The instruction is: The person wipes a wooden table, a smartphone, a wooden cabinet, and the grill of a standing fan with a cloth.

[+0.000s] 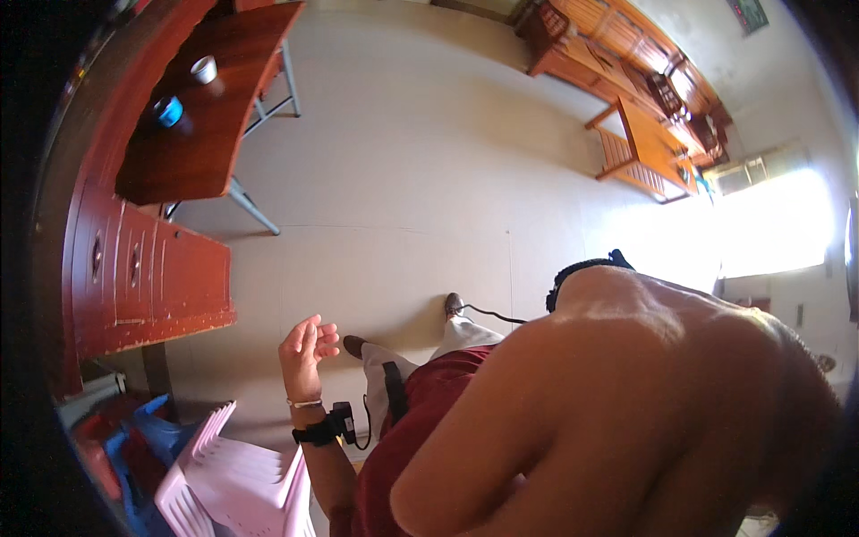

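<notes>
My right hand [626, 385] looms very large and close at the lower right, its back and knuckles toward me. Its fingers are bent, and the fingertips, with whatever they hold, are hidden. A black strap [582, 273] shows behind it, with a dark cable [492, 315] running left. Palm up and loosely curled, my left hand [309, 343] hangs beside my body with nothing in it. That wrist carries a thin bangle [304, 404] and a black strap with a small device [342, 422].
A brown table [210, 116] at upper left bears a white cup [204, 69] and a blue container [168, 111]. Nearby stand a red cabinet [170, 277] and pink plastic chairs [237, 479]. Across the floor are a wooden bench [582, 63] and low table [649, 134].
</notes>
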Demonstrator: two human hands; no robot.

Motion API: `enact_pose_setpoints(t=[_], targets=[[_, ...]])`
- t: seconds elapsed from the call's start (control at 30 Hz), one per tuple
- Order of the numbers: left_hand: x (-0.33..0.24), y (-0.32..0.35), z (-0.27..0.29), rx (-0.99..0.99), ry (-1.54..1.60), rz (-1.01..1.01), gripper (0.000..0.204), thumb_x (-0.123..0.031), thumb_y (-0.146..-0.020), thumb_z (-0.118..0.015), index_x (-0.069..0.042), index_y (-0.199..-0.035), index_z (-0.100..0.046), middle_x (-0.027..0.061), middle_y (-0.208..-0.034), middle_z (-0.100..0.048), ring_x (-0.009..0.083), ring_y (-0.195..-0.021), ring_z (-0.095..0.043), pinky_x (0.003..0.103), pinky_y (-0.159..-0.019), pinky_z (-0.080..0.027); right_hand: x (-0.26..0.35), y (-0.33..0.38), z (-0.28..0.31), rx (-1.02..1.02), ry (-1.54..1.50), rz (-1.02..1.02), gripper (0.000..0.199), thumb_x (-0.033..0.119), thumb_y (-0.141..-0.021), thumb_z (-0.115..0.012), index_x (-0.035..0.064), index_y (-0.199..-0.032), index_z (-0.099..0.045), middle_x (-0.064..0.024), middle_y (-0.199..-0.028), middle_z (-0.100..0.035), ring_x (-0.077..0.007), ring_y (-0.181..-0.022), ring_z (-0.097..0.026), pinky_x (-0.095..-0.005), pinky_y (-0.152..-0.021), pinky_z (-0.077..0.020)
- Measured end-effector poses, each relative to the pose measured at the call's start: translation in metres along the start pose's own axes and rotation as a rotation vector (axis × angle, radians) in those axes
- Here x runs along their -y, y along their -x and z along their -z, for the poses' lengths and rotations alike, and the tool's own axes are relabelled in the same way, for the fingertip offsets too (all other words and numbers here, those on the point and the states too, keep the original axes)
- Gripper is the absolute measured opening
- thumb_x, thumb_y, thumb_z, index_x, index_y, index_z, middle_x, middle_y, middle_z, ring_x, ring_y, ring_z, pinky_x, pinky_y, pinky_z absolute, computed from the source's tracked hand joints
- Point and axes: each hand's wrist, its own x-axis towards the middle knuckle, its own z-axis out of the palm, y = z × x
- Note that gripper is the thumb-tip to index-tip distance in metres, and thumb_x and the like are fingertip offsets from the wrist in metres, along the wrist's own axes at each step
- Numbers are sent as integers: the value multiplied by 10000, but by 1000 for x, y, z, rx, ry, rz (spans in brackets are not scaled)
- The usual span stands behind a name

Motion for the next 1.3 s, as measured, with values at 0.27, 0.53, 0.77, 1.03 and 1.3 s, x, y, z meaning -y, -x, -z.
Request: enact_pose_setpoints(t=[0.27,0.53,0.77,1.03,1.3], targets=[[-4,-36,-250,85,-29,153,304,-202,-987,-526,36,-1167,-587,145,-942,-677,191,-790,-662,289,-623,-555,185,183,126,-135,108,99,145,12,-789,-585,-3,-907,-667,-108,-714,-587,-213,-581,-550,-323,-511,-412],[-45,-46,-542,349,-315,-63,315,-209,-996,-517,48,-1168,-579,153,-945,-675,197,-790,-664,289,-629,-554,362,357,200,-373,369,153,165,-11,-779,-575,-6,-919,-662,-109,-715,-576,-218,-584,-543,-330,-519,-413],[-63,-56,-773,535,-492,-61,335,-219,-984,-548,52,-1179,-575,143,-948,-678,174,-790,-663,277,-642,-559,511,470,288,-559,527,162,186,-31,-770,-566,-8,-930,-658,-109,-715,-566,-222,-587,-536,-335,-526,-414],[-99,-249,-901,589,-764,-149,336,-229,-963,-589,45,-1157,-595,112,-908,-676,145,-762,-648,251,-599,-546,510,558,470,-1133,975,-414,211,-53,-760,-556,-10,-942,-653,-110,-716,-555,-227,-589,-529,-342,-534,-415],[-136,-381,-1125,625,-991,-293,208,-145,-913,-616,18,-784,-633,36,-688,-629,87,-649,-596,224,-533,-502,476,802,579,-842,1199,-1884,86,47,-810,-545,53,-880,-594,-146,-851,-612,-325,-886,-616,-434,-713,-479]])
